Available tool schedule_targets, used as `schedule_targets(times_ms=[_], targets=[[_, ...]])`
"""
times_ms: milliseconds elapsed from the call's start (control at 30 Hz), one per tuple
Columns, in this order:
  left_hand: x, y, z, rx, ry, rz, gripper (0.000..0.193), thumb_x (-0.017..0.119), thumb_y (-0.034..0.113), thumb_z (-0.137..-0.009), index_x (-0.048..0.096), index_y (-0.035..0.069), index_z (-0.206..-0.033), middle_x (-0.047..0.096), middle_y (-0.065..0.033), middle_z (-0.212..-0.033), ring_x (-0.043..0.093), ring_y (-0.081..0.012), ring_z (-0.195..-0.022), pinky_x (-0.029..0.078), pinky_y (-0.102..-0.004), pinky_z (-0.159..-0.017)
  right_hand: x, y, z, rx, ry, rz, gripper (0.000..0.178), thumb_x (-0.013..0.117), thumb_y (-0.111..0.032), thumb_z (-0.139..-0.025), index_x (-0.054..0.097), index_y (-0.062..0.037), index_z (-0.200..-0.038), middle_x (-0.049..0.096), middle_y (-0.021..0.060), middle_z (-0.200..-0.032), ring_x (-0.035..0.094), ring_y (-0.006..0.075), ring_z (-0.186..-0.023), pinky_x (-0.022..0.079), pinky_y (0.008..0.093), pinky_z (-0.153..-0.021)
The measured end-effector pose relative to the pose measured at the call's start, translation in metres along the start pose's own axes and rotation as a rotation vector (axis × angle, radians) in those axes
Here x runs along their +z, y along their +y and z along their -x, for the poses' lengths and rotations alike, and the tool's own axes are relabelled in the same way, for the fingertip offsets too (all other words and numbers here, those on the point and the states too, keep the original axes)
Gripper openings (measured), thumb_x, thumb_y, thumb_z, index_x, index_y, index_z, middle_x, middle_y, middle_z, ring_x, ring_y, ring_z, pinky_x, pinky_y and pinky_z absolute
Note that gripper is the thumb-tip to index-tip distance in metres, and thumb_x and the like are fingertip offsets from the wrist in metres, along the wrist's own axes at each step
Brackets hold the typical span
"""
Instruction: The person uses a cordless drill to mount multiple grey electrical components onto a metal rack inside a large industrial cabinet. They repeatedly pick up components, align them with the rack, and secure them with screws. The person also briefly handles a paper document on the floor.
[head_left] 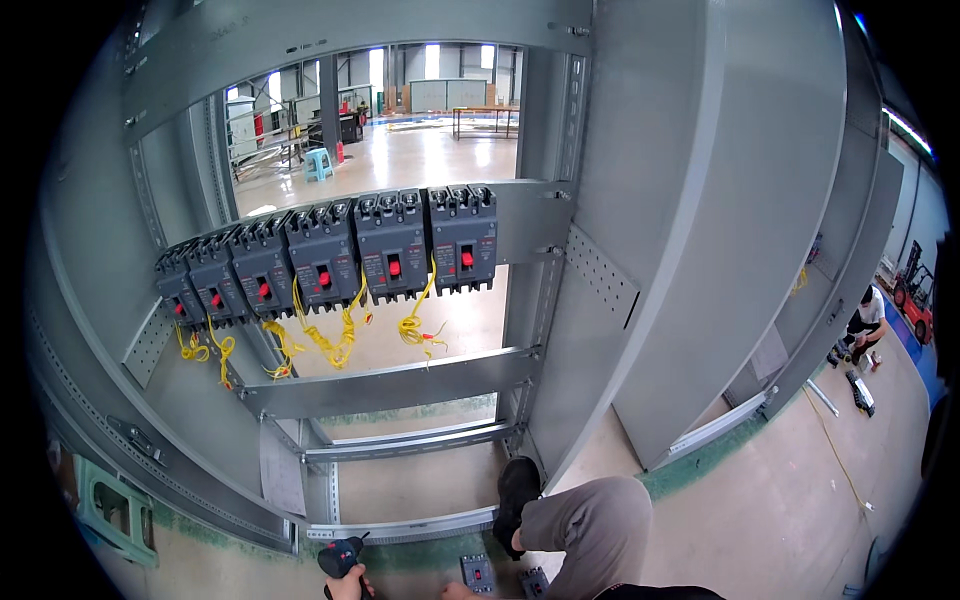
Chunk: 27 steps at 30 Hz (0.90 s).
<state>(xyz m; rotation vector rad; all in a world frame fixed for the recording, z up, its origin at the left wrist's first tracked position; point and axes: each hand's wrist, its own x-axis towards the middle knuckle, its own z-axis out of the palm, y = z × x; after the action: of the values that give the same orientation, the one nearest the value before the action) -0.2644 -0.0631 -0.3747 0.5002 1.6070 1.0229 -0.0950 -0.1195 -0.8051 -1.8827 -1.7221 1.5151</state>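
At the bottom edge my left hand (347, 584) is closed round the grip of a dark cordless drill (341, 556), whose bit points up and to the right toward the cabinet's bottom rail. To its right, only a small part of my right hand (457, 591) shows, with its fingers mostly cut off by the frame edge. It is close beside a dark grey circuit breaker (478, 572) with a red toggle, lying on the floor. A second circuit breaker (534, 581) lies next to my leg. Several mounted circuit breakers (394, 250) stand in a row across the cabinet, most with yellow wires (338, 345) hanging beneath.
The grey cabinet frame (400, 386) rises in front, with a tall side panel (640, 200) on the right. My shoe (516, 490) rests against its base. A green plastic stool (118, 515) stands at left. Far right, another person (868, 325) crouches near tools on the floor.
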Motion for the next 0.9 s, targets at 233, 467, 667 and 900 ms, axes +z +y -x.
schedule_targets(times_ms=[233, 467, 667, 900], targets=[[-0.034, -0.005, 0.017, -0.032, 0.131, 0.001, 0.011, 0.065, 0.008, -0.078, 0.055, 0.002, -0.078, 0.051, -0.0084, -0.053, 0.050, -0.0221, -0.038, 0.041, -0.0361, -0.035, -0.060, -0.112, 0.107, 0.053, -0.182, -0.051, 0.029, 0.057, -0.026, -0.079, 0.074, -0.0111, -0.098, 0.072, 0.0150, -0.094, 0.069, 0.0329, -0.088, 0.054, 0.0426, -0.081], [0.015, 0.008, 0.006, -0.017, 0.026, -0.027, 0.010, 0.067, 0.006, -0.080, 0.059, 0.002, -0.077, 0.053, -0.0068, -0.054, 0.050, -0.0197, -0.037, 0.040, -0.0333, -0.035, -0.106, -0.078, 0.097, 0.134, -0.019, 0.008, 0.026, 0.059, -0.030, -0.078, 0.077, -0.0186, -0.095, 0.074, 0.0063, -0.086, 0.070, 0.0237, -0.083, 0.054, 0.0362, -0.077], [-0.010, -0.005, 0.007, 0.032, 0.084, 0.041, 0.010, 0.065, 0.004, -0.080, 0.056, 0.004, -0.078, 0.050, -0.0049, -0.053, 0.048, -0.0181, -0.037, 0.038, -0.0332, -0.034, -0.106, -0.121, 0.094, 0.042, -0.042, -0.032, 0.023, 0.059, -0.028, -0.078, 0.072, -0.0100, -0.081, 0.069, 0.0113, -0.076, 0.066, 0.0263, -0.074, 0.051, 0.0403, -0.066], [-0.004, -0.007, -0.003, 0.025, 0.014, -0.059, 0.011, 0.068, 0.009, -0.082, 0.059, 0.006, -0.077, 0.055, -0.0027, -0.060, 0.051, -0.0136, -0.044, 0.039, -0.0293, -0.040, -0.132, -0.123, 0.107, 0.093, 0.082, -0.466, 0.024, 0.053, -0.017, -0.088, 0.072, -0.0025, -0.089, 0.068, 0.0082, -0.074, 0.064, 0.0174, -0.067, 0.052, 0.0337, -0.063]])
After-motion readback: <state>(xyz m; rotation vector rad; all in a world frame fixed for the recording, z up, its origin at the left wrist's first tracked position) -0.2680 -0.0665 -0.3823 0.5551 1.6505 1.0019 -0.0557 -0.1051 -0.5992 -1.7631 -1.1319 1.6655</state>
